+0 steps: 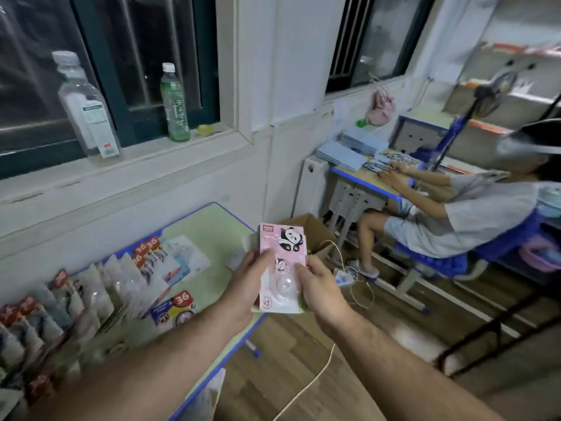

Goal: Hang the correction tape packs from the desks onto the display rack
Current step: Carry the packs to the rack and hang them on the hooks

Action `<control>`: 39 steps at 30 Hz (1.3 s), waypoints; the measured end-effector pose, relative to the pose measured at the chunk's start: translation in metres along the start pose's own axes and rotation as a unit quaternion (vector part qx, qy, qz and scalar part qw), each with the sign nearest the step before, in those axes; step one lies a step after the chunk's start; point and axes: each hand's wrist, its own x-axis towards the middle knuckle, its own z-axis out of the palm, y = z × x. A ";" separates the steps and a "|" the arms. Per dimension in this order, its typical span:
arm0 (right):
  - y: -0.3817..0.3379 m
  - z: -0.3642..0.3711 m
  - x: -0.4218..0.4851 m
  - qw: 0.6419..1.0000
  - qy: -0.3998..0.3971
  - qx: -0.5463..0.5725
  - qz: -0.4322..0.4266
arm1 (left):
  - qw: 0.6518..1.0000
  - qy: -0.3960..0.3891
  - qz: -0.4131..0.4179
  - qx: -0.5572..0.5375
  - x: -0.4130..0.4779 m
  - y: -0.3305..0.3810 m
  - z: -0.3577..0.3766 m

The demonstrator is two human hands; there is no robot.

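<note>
A stack of pink panda correction tape packs [280, 238] is held upright in front of me, past the desk's right edge. My left hand [247, 278] grips the stack's left side, thumb on the front card. My right hand [318, 287] holds its right side, thumb across the blister. More correction tape packs [100, 287], with red "36" labels, lie in overlapping rows on the green desk [218, 235] at the left. No display rack is in view.
Two plastic bottles [174, 101] stand on the window sill above the desk. An open cardboard box [315, 235] and a power strip with cords [344, 276] lie on the wooden floor. A seated person [455, 214] works at another desk on the right.
</note>
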 end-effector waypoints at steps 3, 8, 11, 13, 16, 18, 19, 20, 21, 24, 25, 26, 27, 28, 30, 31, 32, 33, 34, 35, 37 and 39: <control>0.016 -0.029 -0.048 0.997 0.068 0.022 0.029 | 0.998 -0.044 -0.031 0.018 -0.031 -0.027 0.025; 0.028 -0.092 -0.135 0.979 0.201 0.022 0.019 | 0.989 -0.126 -0.045 0.067 -0.085 -0.069 0.092; 0.037 -0.135 -0.191 0.962 0.273 0.027 -0.002 | 0.975 -0.199 -0.054 0.083 -0.125 -0.089 0.140; 0.041 -0.163 -0.230 0.951 0.309 0.026 -0.009 | 0.964 -0.240 -0.062 0.097 -0.154 -0.105 0.172; 0.053 -0.211 -0.289 0.939 0.343 0.022 -0.010 | 0.945 -0.298 -0.071 0.117 -0.202 -0.137 0.222; 0.065 -0.247 -0.331 0.936 0.352 -0.005 -0.009 | 0.936 -0.318 -0.075 0.128 -0.240 -0.159 0.257; 0.070 -0.265 -0.353 0.934 0.358 -0.018 -0.007 | 0.931 -0.330 -0.074 0.138 -0.258 -0.170 0.274; 0.077 -0.285 -0.374 0.931 0.365 -0.029 -0.008 | 0.926 -0.340 -0.075 0.148 -0.278 -0.182 0.292; 0.080 -0.303 -0.396 0.926 0.377 -0.034 -0.008 | 0.921 -0.349 -0.080 0.156 -0.298 -0.193 0.309; 0.090 -0.356 -0.464 0.909 0.416 -0.025 -0.012 | 0.908 -0.372 -0.081 0.172 -0.355 -0.227 0.360; 0.092 -0.372 -0.483 0.904 0.426 -0.027 -0.012 | 0.906 -0.376 -0.085 0.173 -0.371 -0.238 0.376; 0.096 -0.389 -0.500 0.898 0.438 -0.027 -0.012 | 0.904 -0.381 -0.091 0.170 -0.386 -0.249 0.390; 0.098 -0.404 -0.516 0.893 0.449 -0.028 -0.012 | 0.901 -0.388 -0.099 0.165 -0.399 -0.257 0.404; 0.100 -0.417 -0.530 0.889 0.458 -0.026 -0.008 | 0.898 -0.395 -0.110 0.160 -0.409 -0.266 0.416; 0.102 -0.441 -0.552 0.887 0.460 -0.024 0.002 | 0.890 -0.408 -0.130 0.155 -0.425 -0.281 0.436; 0.102 -0.452 -0.562 0.887 0.462 -0.022 0.006 | 0.885 -0.417 -0.138 0.153 -0.432 -0.287 0.446; 0.102 -0.463 -0.571 0.886 0.463 -0.019 0.005 | 0.881 -0.424 -0.143 0.150 -0.437 -0.293 0.455; 0.104 -0.474 -0.578 0.886 0.464 -0.012 0.005 | 0.880 -0.428 -0.146 0.147 -0.440 -0.299 0.464; 0.105 -0.484 -0.583 0.884 0.467 -0.003 0.003 | 0.879 -0.430 -0.147 0.144 -0.443 -0.304 0.473; 0.108 -0.495 -0.587 0.884 0.468 0.005 0.004 | 0.878 -0.432 -0.149 0.143 -0.444 -0.310 0.483; 0.113 -0.516 -0.591 0.881 0.473 0.022 0.008 | 0.875 -0.436 -0.156 0.142 -0.446 -0.320 0.504; 0.115 -0.537 -0.592 0.874 0.484 0.030 0.013 | 0.870 -0.443 -0.163 0.140 -0.444 -0.331 0.527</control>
